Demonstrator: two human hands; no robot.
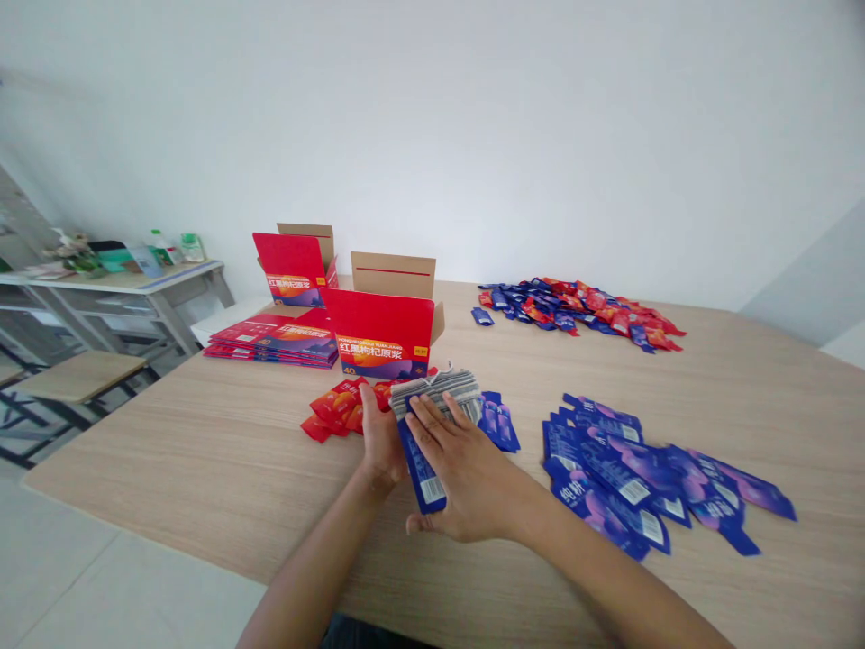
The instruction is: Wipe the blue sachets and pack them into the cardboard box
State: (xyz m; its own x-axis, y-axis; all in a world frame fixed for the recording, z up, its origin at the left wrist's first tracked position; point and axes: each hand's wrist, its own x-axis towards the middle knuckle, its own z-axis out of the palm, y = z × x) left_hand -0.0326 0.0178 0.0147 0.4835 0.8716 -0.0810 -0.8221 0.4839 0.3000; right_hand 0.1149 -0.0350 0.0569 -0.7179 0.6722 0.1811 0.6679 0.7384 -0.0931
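On the counter (203, 451), all items lie within my reach or just beyond it.

1. Boxes. Two red boxes stand open, flaps up. The near box (382, 338) stands straight ahead of my hands. The far box (295, 266) stands behind it, to the left.
2. Cartons. A stack of flat cartons (277, 341) lies left of the near box, touching or just beside it; I cannot tell which.
3. Far pile (581, 311). Mixed red and blue sachets lie heaped at the far right, well apart from my hands.
4. Blue spread (641, 478). Blue sachets lie overlapped in a loose fan to my right, near my right forearm.
5. Left hand (382, 442). It cups the left edge of the bundle, thumb pointing away from me along that edge. Its fingers are hidden beneath.
6. Right hand (466, 478). It lies flat on top of the bundle, fingers straight and slightly spread, palm pressing down. It is not closed around anything.
7. Bundle (439, 389). A stack of sachets sits between my hands, just in front of the near box. Its grey edges face up at the far end; a blue end shows near my right thumb.
8. Red sachets (334, 410). A small heap lies just left of my left hand.
9. Blue pair (500, 424). These lie just right of the bundle.
10. Lone sachet (482, 316). One blue sachet lies left of the far pile.
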